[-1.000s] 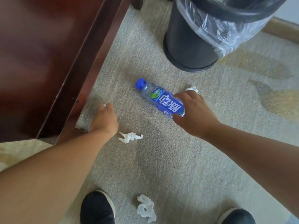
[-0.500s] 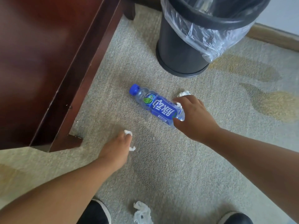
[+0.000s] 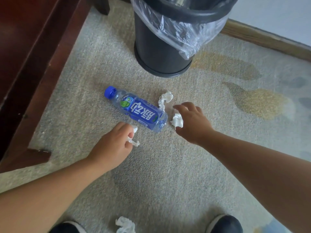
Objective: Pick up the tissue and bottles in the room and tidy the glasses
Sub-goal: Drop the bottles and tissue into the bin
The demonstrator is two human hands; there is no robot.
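- A clear bottle (image 3: 136,110) with a blue cap and blue label lies on its side on grey carpet (image 3: 168,174), near a black bin (image 3: 159,52).
- The left hand (image 3: 111,145) clenches a crumpled tissue (image 3: 134,141) beside it.
- The right hand (image 3: 193,123) curls its fingers round a white wad (image 3: 177,121) at the bottle's base.

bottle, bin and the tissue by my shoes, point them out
bottle (image 3: 143,113): head view, on the blue label
bin (image 3: 156,52): head view, on its black wall
tissue by shoes (image 3: 125,226): head view, on its crumpled middle
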